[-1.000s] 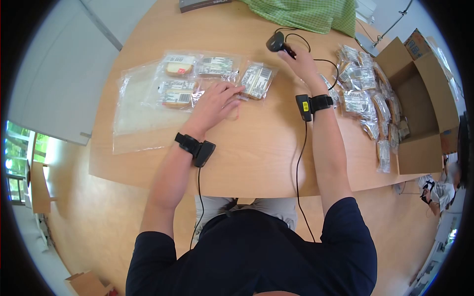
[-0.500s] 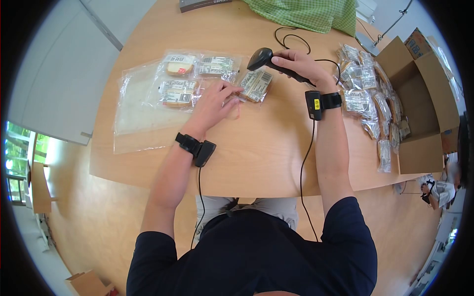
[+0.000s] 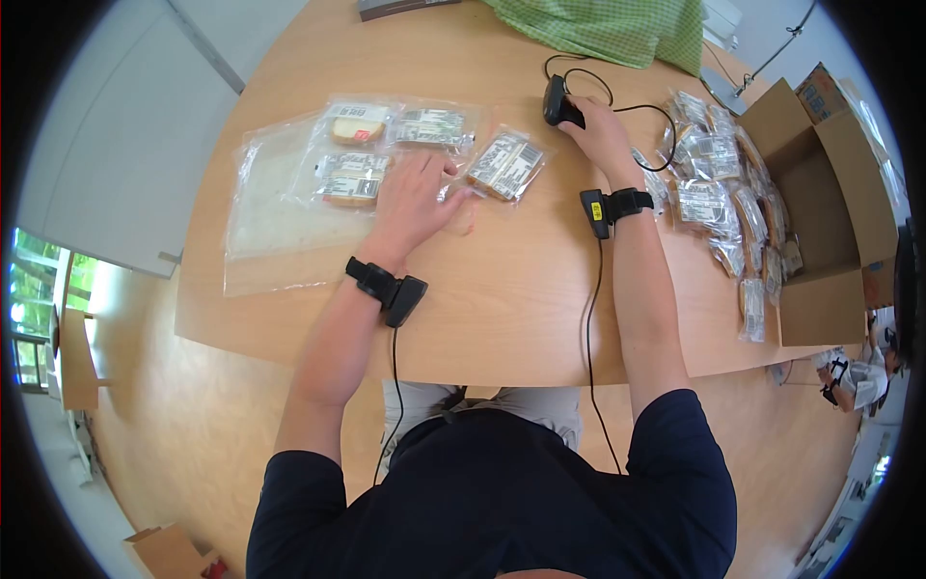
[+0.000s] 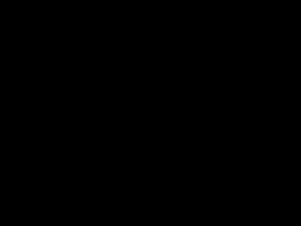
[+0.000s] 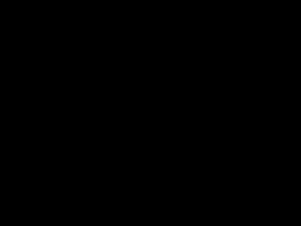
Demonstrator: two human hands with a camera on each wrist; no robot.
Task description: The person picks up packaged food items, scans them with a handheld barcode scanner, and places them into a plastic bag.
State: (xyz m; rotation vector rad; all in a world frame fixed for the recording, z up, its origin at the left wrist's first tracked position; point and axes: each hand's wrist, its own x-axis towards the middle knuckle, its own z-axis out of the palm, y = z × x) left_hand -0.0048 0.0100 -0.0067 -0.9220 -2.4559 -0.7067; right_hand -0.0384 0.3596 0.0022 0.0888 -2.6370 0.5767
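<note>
My right hand (image 3: 600, 135) grips a black handheld scanner (image 3: 555, 100) whose cable loops behind it. To its left a labelled bread packet (image 3: 506, 166) lies tilted on the table, touched by neither hand. My left hand (image 3: 413, 201) is over the near right part of a large clear bag (image 3: 280, 227), fingers relaxed; whether it touches anything beneath cannot be told. Around it on the bag are a packet with a red mark (image 3: 357, 124), a labelled packet (image 3: 430, 127) and another labelled packet (image 3: 354, 179). Both wrist views are black.
Many clear-wrapped packets (image 3: 704, 203) are heaped on the right, beside an open cardboard box (image 3: 820, 212). A green checked cloth (image 3: 608, 29) lies at the far edge, with a dark box (image 3: 405, 8) to its left. A lamp stand (image 3: 723, 92) is at the back right.
The right hand moved the scanner left over the loose packet, then back right and away. The left hand has drawn slightly left, off that packet's edge. The head view has shifted slightly.
</note>
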